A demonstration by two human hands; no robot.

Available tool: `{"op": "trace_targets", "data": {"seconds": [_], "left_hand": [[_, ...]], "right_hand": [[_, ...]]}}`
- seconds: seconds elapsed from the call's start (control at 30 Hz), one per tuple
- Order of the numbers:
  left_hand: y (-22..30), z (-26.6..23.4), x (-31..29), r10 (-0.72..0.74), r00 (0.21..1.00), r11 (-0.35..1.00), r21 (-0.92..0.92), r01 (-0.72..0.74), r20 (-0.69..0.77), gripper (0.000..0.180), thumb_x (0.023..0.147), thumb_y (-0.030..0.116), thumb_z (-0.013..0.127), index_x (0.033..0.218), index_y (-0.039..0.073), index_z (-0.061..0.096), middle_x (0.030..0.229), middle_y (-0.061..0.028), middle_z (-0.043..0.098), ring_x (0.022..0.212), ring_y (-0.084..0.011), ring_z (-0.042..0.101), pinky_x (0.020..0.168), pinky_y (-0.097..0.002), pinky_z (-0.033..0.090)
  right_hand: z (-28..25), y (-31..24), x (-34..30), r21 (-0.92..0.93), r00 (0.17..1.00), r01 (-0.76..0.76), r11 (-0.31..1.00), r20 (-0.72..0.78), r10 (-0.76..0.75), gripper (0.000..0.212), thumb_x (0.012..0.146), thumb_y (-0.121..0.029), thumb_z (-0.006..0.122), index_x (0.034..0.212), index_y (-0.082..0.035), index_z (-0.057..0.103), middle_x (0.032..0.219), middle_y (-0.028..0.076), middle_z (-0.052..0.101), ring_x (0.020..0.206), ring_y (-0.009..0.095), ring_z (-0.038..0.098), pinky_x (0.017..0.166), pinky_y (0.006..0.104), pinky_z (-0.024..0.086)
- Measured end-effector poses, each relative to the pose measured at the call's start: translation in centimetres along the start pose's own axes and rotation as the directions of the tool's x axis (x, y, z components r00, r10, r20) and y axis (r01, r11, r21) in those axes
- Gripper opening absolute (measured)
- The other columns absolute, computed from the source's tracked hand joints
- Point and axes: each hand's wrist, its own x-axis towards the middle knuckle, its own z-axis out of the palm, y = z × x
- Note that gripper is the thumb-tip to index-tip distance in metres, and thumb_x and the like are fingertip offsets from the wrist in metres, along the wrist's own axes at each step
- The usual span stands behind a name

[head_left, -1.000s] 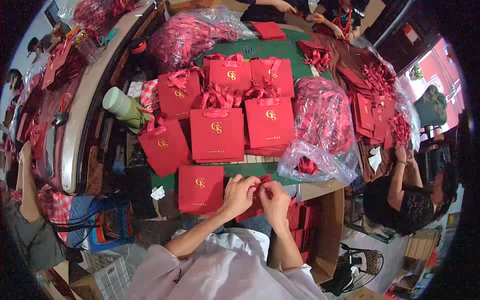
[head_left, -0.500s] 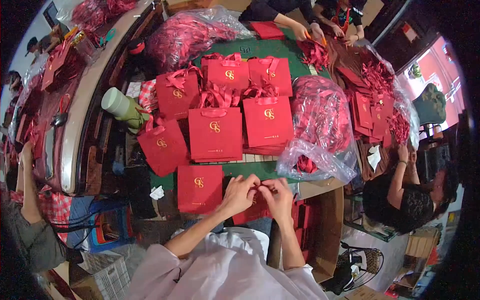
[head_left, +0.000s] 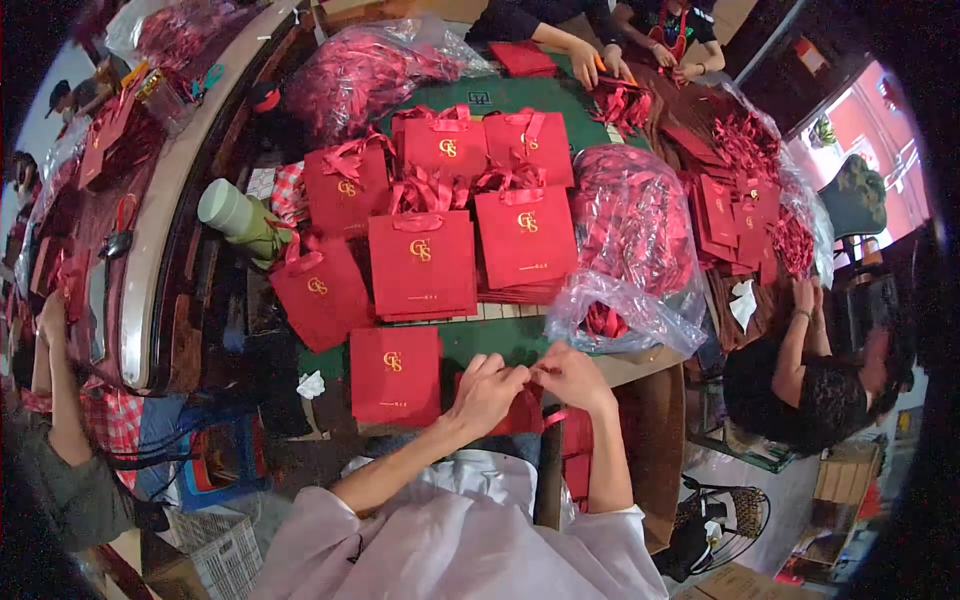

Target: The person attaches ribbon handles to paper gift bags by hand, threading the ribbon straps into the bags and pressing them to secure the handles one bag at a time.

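In front of my body, a red paper bag (head_left: 522, 412) shows partly beneath my fingers. My left hand (head_left: 484, 394) is closed at its upper edge, fingertips pinched. Close beside it, my right hand (head_left: 580, 380) is pinched too; whatever lies between its fingertips is too small and covered to make out. Another red paper bag (head_left: 395, 376) with a gold emblem lies flat at the table's near edge, left of my hands. Beyond it, several red bags with ribbon handles, among them a front stack (head_left: 424, 265), rest on the green table (head_left: 500, 338).
A clear plastic sack of red ribbons (head_left: 635, 225) sits right of the bags, another ribbon sack (head_left: 360, 75) at the far left. A pale green cup (head_left: 228, 208) stands at the left. Below my right arm is a cardboard box (head_left: 655, 440). Co-workers handle red ribbons and bags around.
My right hand has shifted slightly right and turned, its fingers curling more. The left hand stays by the bag, its fingers now stretched toward the right. The whole view has shifted slightly.
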Motion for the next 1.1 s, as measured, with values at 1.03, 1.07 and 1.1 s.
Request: {"op": "trace_targets", "data": {"seconds": [1.03, 1.07, 1.1], "left_hand": [[-1.6, -1.2, 1.4, -0.291, 0.947, 0.944, -0.120, 0.307, 0.135, 0.020, 0.077, 0.013, 0.072, 0.091, 0.010, 0.057, 0.080, -0.0057, 0.065, 0.080, -0.0302, 0.060, 0.074, -0.0429, 0.041], [-2.0, -1.1, 1.3, -0.308, 0.943, 0.937, -0.129, 0.324, 0.128, 0.021, 0.077, 0.013, 0.072, 0.091, 0.009, 0.057, 0.081, -0.0057, 0.065, 0.081, -0.0303, 0.060, 0.074, -0.0430, 0.042], [-2.5, -1.0, 1.3, -0.325, 0.938, 0.930, -0.138, 0.341, 0.122, 0.021, 0.077, 0.013, 0.072, 0.091, 0.009, 0.057, 0.081, -0.0058, 0.065, 0.081, -0.0304, 0.060, 0.075, -0.0431, 0.042]], "right_hand": [[3.5, 3.1, -1.7, 0.487, 0.949, -0.063, 0.871, -0.240, 0.203, 0.025, 0.096, -0.021, 0.059, 0.100, 0.001, 0.069, 0.084, 0.011, 0.070, 0.076, 0.016, 0.064, 0.071, 0.0306, 0.050], [2.7, 2.3, -2.7, 0.314, 0.982, -0.102, 0.944, -0.120, 0.146, 0.024, 0.094, -0.022, 0.061, 0.097, 0.000, 0.068, 0.081, 0.011, 0.068, 0.072, 0.016, 0.062, 0.068, 0.0325, 0.049], [2.1, 1.7, -3.4, 0.127, 0.994, -0.111, 0.986, 0.012, 0.110, 0.023, 0.092, -0.024, 0.064, 0.094, -0.001, 0.067, 0.078, 0.011, 0.066, 0.069, 0.016, 0.061, 0.064, 0.0343, 0.048]]}}
